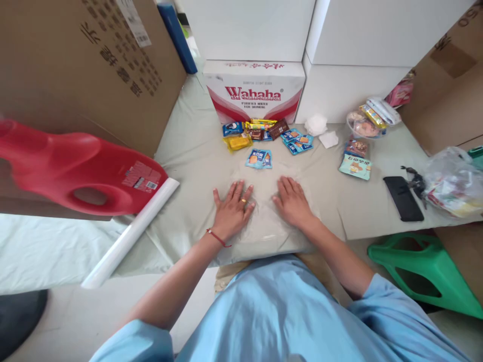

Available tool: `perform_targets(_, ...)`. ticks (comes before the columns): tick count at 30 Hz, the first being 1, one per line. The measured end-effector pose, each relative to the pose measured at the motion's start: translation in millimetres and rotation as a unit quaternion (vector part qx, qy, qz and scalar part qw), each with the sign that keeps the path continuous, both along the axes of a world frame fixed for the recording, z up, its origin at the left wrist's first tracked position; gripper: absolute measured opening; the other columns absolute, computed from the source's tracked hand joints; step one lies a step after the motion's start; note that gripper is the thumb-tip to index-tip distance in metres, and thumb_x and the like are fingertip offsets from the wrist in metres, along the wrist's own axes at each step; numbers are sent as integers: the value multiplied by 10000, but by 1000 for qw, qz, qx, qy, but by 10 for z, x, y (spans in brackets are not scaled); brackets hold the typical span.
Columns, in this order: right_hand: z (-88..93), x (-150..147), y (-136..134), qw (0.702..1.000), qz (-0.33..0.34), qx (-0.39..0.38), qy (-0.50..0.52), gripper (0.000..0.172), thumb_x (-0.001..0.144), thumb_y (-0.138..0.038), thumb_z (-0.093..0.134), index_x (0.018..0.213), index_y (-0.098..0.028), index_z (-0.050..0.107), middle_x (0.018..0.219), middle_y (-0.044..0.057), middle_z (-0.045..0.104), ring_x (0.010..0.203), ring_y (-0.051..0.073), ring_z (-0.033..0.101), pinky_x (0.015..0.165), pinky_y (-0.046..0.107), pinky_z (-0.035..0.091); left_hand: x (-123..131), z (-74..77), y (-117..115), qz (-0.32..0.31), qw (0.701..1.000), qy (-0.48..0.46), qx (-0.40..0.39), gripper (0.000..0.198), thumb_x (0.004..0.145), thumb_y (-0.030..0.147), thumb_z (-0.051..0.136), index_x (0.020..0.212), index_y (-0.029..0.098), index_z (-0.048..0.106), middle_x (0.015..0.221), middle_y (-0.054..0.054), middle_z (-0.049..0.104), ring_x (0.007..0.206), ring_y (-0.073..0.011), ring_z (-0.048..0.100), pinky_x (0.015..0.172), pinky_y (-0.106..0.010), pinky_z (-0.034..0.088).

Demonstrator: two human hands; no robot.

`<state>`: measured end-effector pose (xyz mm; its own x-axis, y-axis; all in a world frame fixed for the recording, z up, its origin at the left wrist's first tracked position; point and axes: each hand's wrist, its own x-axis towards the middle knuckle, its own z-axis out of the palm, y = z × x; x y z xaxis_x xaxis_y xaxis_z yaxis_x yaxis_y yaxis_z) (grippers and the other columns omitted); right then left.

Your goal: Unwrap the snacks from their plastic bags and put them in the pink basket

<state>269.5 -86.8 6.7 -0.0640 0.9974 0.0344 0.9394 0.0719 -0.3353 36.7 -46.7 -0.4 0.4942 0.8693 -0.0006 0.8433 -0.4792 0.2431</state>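
Observation:
Flat on a thin clear plastic sheet [264, 229] rests my left hand [231, 210], its fingers spread. My right hand [292, 202] lies palm down on the sheet's other side, fingers stretched out and fairly close together. Neither holds anything. Just beyond the fingertips, between the two hands, is a blue snack packet [259, 159]. Farther back lie more blue packets [298, 141], a yellow-wrapped snack [238, 143], a brown packet [278, 129] and several other small wrapped snacks.
A white and red Wahaha box [253, 93] stands behind the snacks. To the left are a red jug [83, 171] and a white roll [132, 234]. On the right are a bowl of snacks [364, 123], a phone [403, 198], a plastic bag [455, 181] and a green stool [430, 271].

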Motion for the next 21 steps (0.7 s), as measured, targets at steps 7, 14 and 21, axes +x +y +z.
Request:
perform_targets(7, -276, 624, -390, 999, -1, 38, 4, 553, 1089, -392, 418, 1561, -122, 518, 1658, 199, 463, 1548, 309, 414, 1258, 554, 362, -48, -26, -26, 16, 1000, 1, -12, 645, 1086, 487, 347, 1689, 262, 299, 1758, -138, 258, 1608, -332, 338, 1244, -786, -108)
perform_targets(14, 81, 1061, 132, 991, -81, 52, 92, 409, 1049, -425, 461, 1227, -175, 731, 1169, 163, 772, 1002, 283, 729, 916, 459, 588, -61, -21, -114, 24, 1000, 3, -17, 645, 1079, 503, 386, 1689, 313, 300, 1744, -91, 311, 1628, -325, 290, 1283, -751, -74)
perform_targets(21, 470, 277, 1624, 996, 83, 41, 1, 388, 1021, -236, 483, 1325, -136, 702, 1288, 172, 723, 1197, 314, 669, 989, 427, 533, -76, -2, -100, 27, 999, -9, -26, 660, 1073, 497, 416, 1696, 333, 275, 1744, -61, 309, 1629, -314, 291, 1310, -725, -44)
